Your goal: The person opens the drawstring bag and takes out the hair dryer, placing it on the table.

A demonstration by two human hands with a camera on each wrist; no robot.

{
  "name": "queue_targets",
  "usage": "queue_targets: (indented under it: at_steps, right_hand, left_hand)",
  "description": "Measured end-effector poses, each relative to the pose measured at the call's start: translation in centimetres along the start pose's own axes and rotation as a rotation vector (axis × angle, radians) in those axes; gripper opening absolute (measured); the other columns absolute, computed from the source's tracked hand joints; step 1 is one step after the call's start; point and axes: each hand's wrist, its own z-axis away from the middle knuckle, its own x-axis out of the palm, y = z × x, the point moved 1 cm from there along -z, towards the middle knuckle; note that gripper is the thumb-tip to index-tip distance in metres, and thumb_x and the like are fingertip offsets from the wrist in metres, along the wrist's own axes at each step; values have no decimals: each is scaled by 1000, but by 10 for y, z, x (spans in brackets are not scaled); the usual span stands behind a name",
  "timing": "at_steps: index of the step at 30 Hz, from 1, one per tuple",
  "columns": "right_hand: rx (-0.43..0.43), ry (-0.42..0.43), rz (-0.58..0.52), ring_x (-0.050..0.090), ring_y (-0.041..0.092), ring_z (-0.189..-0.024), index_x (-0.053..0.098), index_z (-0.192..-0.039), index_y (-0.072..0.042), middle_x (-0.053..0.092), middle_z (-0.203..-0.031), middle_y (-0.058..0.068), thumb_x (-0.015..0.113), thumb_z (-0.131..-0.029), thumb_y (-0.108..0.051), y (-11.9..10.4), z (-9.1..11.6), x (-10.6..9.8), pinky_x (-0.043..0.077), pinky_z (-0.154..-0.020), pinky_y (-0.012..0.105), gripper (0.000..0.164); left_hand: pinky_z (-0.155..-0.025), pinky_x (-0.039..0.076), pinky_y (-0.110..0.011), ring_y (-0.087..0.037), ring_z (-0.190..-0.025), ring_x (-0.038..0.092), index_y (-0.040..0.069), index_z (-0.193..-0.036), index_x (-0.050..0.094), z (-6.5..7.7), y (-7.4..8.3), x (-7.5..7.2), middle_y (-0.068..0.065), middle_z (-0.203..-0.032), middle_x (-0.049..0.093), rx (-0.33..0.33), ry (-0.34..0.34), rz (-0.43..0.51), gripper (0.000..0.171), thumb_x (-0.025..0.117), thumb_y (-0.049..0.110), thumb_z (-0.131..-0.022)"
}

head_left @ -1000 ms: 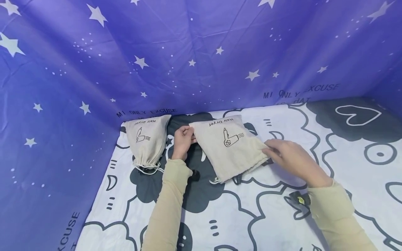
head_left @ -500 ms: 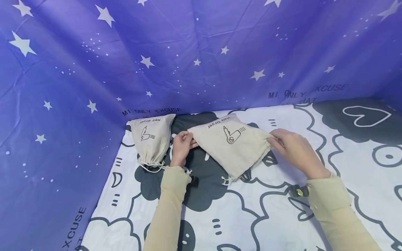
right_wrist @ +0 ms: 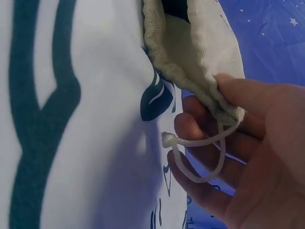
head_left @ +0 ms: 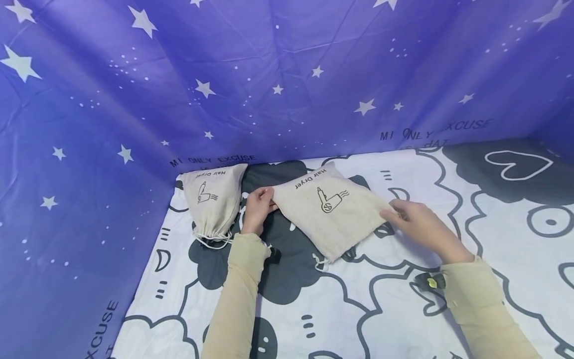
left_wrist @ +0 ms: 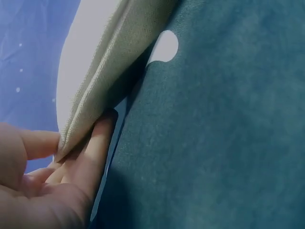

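Pale cloth bag (head_left: 343, 217) pinched at two corners

The cloth bag, printed "Hair Dryer" with a line drawing of a dryer, lies aslant over a patterned sheet (head_left: 314, 299). The person's left hand (head_left: 258, 209) pinches its upper left corner between thumb and fingers. The right hand (head_left: 421, 227) grips the corner beside the mouth (right_wrist: 180, 45), thumb on the outside and fingers behind. A white cord (right_wrist: 202, 181), tied in a knot (right_wrist: 167, 139), loops from that corner in front of the fingers; another cord end (head_left: 320, 263) shows at the lowest corner.

The mouth gapes partly, with pale cloth inside and a dark patch (right_wrist: 177, 7) at the top of the right wrist view; whether that is contents, shadow or something else cannot be told.

Just left of the left hand lies a second bag (head_left: 215, 199) with the same print, full-looking, its neck gathered tight by its drawstring (head_left: 215, 246); what it holds is hidden.

Some left fingertips are lost behind the cloth. The beige sleeves (head_left: 236, 299) run off the lower edge. Folds break up the lettering low on the purple starry curtain (head_left: 269, 62).
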Motion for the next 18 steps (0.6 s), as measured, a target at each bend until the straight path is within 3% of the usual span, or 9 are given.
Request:
queue_targets:
  at_steps: [7,11,18]
  right_hand:
    - [-45,89,-11,46,16,-61,56,-79,-14,47,-60,-3,57,-101,-29,-6,-5,-2,40,-63,34,27]
    - [-56,140,-37,47,18,-59,57,-80,-13,49,-60,-2,58,-101,-28,-13,-10,-6,40,-63,35,26]
    - [-38,243,-20,53,24,-67,70,-101,-7,64,-74,8,59,-100,-28,-17,-19,-13,44,-69,44,24]
  left_hand:
    - [-78,58,-28,-8,-72,64,-7,-118,62,4,7,-3,-4,-82,58,24,28,21,27,48,12,-104]
    - [-71,56,-22,-6,-68,62,-8,-116,61,4,7,-6,-1,-78,57,56,50,40,25,48,10,-104]
    - [-71,58,-22,-5,-68,66,-11,-113,59,12,14,-8,-4,-82,66,88,38,84,23,46,6,-104]
